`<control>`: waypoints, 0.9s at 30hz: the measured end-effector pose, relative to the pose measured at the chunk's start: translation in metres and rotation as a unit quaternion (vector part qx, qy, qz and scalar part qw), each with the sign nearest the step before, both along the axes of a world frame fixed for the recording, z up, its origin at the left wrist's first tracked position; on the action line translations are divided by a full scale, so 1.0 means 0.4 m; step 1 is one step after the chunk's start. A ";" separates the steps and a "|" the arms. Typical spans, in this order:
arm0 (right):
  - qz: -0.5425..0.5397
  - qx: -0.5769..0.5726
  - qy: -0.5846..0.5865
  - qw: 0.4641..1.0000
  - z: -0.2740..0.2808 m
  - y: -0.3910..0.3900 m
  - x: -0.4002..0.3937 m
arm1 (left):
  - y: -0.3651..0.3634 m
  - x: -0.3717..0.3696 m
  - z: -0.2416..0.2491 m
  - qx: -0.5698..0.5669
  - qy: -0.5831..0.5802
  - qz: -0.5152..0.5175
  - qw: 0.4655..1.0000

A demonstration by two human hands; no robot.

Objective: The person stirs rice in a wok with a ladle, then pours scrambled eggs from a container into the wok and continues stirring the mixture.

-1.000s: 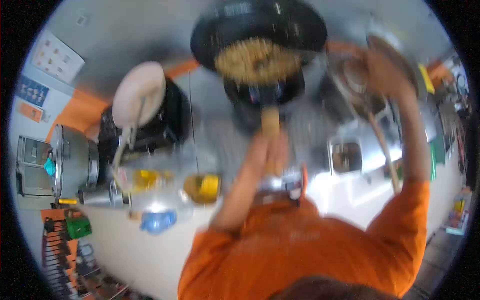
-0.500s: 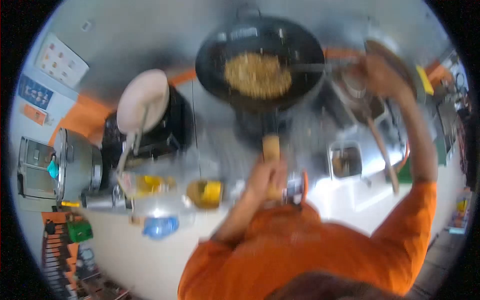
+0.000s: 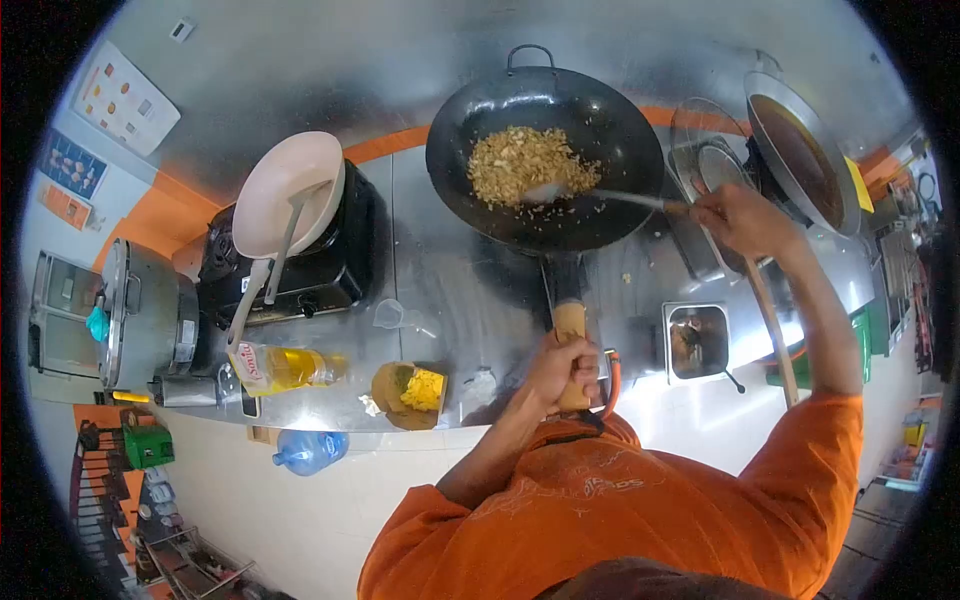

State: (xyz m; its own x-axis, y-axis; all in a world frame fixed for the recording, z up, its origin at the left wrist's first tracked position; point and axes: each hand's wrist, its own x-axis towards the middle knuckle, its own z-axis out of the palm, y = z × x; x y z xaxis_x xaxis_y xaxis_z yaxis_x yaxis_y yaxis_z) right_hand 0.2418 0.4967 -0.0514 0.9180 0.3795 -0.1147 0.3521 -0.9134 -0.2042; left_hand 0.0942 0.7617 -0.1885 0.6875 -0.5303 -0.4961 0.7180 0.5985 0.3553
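Observation:
My left hand (image 3: 562, 372) is wrapped round the wooden handle (image 3: 570, 322) of a black wok (image 3: 455, 180). The wok holds fried rice (image 3: 525, 162), brownish and loose, heaped mostly left of its middle. In my right hand (image 3: 745, 218) is a metal spatula (image 3: 630, 197). Its blade lies in the lower part of the rice, while its shaft crosses the wok's right rim. Just below my right hand passes the long wooden handle (image 3: 775, 330) of another utensil.
A pale pan (image 3: 280, 170) with a second spatula (image 3: 288, 240) sits on a black stove (image 3: 350, 270). Nearer me are an oil bottle (image 3: 300, 368) and an open container with yellow contents (image 3: 422, 390). Rightward are a metal container (image 3: 697, 345) and a pan of dark liquid (image 3: 810, 150).
The view is sharper now and has shifted slightly, so the wok appears further right and lower. The spatula blade has moved left and down within the rice.

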 end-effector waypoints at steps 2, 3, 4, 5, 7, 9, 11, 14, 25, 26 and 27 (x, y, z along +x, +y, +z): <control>0.037 0.028 0.029 0.999 -0.006 0.028 -0.012 | -0.029 -0.002 -0.023 -0.009 -0.004 0.008 1.000; 0.033 0.027 0.037 0.998 -0.032 0.033 -0.013 | -0.042 -0.020 -0.034 -0.015 -0.001 0.008 1.000; -0.020 0.038 -0.001 0.999 -0.069 0.040 -0.004 | -0.042 -0.020 -0.031 -0.037 0.025 0.005 0.999; -0.071 0.050 -0.046 0.995 -0.089 0.048 0.007 | -0.033 -0.025 -0.026 -0.036 0.027 0.004 0.999; -0.028 0.030 -0.002 0.999 -0.035 0.021 -0.009 | -0.020 -0.015 -0.014 -0.041 -0.006 -0.003 0.999; 0.012 0.006 0.048 0.999 -0.037 0.026 0.005 | -0.038 0.006 -0.033 -0.037 0.013 0.002 0.999; -0.062 0.055 0.000 0.997 -0.108 0.066 0.025 | -0.044 -0.032 -0.040 -0.029 0.048 -0.005 0.998; 0.002 -0.010 -0.040 0.999 -0.043 0.017 -0.011 | -0.011 -0.012 -0.016 -0.031 0.000 -0.006 1.000; -0.003 0.052 -0.041 0.998 -0.085 0.052 0.011 | -0.026 -0.020 -0.032 -0.035 0.028 -0.005 0.999; -0.071 0.028 -0.002 0.997 -0.080 0.067 0.031 | -0.027 -0.014 -0.033 -0.027 0.027 0.003 0.999; -0.072 0.029 -0.009 0.997 -0.066 0.046 0.019 | -0.018 -0.010 -0.027 -0.026 0.021 0.001 0.999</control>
State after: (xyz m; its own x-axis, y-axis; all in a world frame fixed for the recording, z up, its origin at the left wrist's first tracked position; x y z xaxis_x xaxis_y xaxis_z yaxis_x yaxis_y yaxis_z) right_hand 0.2495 0.5150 -0.0778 0.9653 0.2488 -0.0793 0.2219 -0.9415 -0.2535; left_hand 0.0903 0.7544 -0.1994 0.6678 -0.5547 -0.4963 0.7305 0.6163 0.2942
